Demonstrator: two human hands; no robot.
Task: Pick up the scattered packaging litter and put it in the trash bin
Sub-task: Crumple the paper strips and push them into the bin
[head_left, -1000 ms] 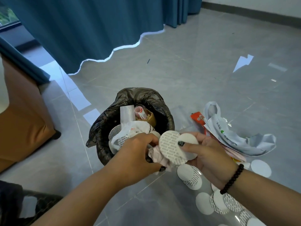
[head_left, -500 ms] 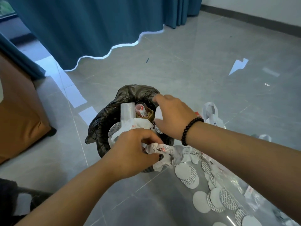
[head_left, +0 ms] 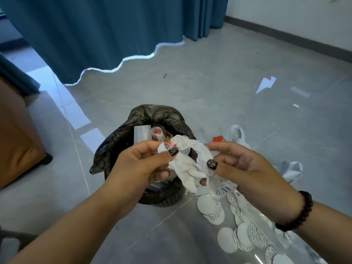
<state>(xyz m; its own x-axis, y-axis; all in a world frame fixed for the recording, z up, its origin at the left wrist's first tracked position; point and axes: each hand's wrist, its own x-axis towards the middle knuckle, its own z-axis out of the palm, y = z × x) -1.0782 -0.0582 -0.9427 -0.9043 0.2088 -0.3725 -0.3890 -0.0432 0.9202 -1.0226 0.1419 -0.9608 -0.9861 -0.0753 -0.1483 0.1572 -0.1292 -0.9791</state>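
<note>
My right hand (head_left: 242, 164) has come back from over the trash bin (head_left: 118, 149) and now holds the crumpled white wrapper (head_left: 190, 166) together with my left hand (head_left: 141, 166). The wrapper hangs over the bin's near rim, just above the floor (head_left: 219, 92). It could slip past the rim and land outside, because part of it droops over the edge. The bin looks full, so it might bounce out. Both grips are closed on the wrapper, thumbs pinching it. Many round white seals (head_left: 211, 210) lie by the bin.
</note>
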